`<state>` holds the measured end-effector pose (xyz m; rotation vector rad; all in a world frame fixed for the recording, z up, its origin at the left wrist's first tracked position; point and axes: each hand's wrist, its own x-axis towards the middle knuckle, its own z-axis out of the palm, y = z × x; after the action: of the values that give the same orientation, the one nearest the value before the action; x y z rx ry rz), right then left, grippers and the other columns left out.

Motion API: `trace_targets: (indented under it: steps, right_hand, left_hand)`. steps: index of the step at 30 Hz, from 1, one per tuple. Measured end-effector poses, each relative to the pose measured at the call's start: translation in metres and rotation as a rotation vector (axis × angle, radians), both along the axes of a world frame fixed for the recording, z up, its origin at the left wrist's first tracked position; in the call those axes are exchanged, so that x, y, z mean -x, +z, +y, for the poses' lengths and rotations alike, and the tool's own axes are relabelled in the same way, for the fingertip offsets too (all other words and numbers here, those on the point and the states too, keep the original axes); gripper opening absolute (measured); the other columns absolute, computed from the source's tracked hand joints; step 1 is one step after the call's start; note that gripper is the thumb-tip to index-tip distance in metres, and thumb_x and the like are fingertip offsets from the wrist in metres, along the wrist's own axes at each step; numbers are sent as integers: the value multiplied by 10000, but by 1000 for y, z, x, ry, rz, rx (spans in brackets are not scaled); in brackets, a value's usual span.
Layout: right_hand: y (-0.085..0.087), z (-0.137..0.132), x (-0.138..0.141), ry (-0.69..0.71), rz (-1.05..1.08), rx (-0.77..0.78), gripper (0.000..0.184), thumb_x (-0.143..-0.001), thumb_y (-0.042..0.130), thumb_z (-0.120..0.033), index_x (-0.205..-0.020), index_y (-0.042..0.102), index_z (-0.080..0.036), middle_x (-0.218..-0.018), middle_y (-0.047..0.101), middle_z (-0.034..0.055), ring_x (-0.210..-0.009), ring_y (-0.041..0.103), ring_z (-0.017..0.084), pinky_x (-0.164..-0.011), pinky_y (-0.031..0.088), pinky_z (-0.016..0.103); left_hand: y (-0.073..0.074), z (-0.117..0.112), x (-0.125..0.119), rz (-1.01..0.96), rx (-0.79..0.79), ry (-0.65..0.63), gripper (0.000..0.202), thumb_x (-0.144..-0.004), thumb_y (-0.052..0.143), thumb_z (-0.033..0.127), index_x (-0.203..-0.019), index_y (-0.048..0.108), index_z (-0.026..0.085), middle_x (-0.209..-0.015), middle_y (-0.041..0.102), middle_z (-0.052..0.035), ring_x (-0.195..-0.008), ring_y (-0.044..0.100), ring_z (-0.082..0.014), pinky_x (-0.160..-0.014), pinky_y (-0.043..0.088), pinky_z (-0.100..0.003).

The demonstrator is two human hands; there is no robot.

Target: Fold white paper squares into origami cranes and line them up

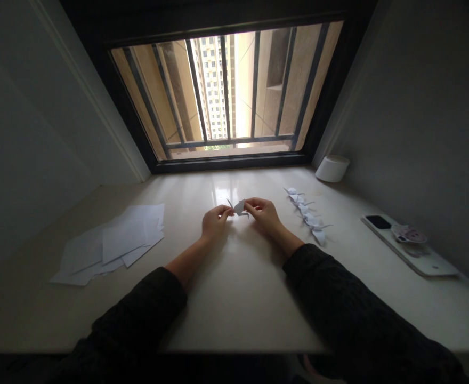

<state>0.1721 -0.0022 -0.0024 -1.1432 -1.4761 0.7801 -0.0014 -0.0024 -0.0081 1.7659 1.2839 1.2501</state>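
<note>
A small folded white paper figure (pixel 239 207) is held just above the pale countertop (pixel 234 298) near the window. My left hand (pixel 214 221) pinches its left end with fingers closed. My right hand (pixel 263 212) pinches its right side, fingers also closed on the paper. Both forearms in dark sleeves reach forward from the bottom of the view.
A loose stack of white paper sheets (pixel 110 242) lies to the left. A row of several folded paper figures (pixel 307 214) lies to the right. Further right are a white phone (pixel 410 242) and a white round container (pixel 332 168). A barred window (pixel 226 90) is ahead.
</note>
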Motion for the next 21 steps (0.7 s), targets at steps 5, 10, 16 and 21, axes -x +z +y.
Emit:
trace_targets:
  steps: [5, 10, 16, 21]
  right_hand:
    - [0, -1, 0, 21, -121, -51, 235, -740, 593, -381, -733, 704, -174, -684, 682, 34, -644, 592, 152, -601, 416, 257]
    - [-3, -3, 3, -57, -193, -87, 225, -749, 589, -375, -671, 684, -186, -634, 661, 9, -606, 581, 141, -590, 417, 251]
    - [2, -13, 12, -284, -356, -231, 197, -800, 573, -355, -746, 693, -209, -713, 683, 21, -658, 591, 163, -644, 423, 283]
    - [5, -17, 14, -260, -510, -394, 159, -820, 577, -312, -810, 712, -228, -780, 688, 37, -794, 573, 200, -726, 420, 312]
  left_hand:
    - [-1, 1, 0, 25, -1, 27, 177, -751, 605, 381, -716, 700, 235, -736, 697, -27, -688, 615, -180, -653, 436, -277]
    - [0, -1, -1, 78, 54, 101, 249, -790, 559, 430, -838, 718, 245, -821, 716, -22, -764, 641, -183, -691, 457, -279]
    - [11, -13, -5, 217, 47, 110, 389, -728, 611, 545, -1017, 694, 299, -1037, 694, -17, -1021, 612, -235, -865, 443, -323]
    - [19, -18, -7, 281, 10, 63, 422, -749, 576, 571, -1068, 672, 312, -1078, 676, -10, -1037, 605, -255, -871, 442, -335]
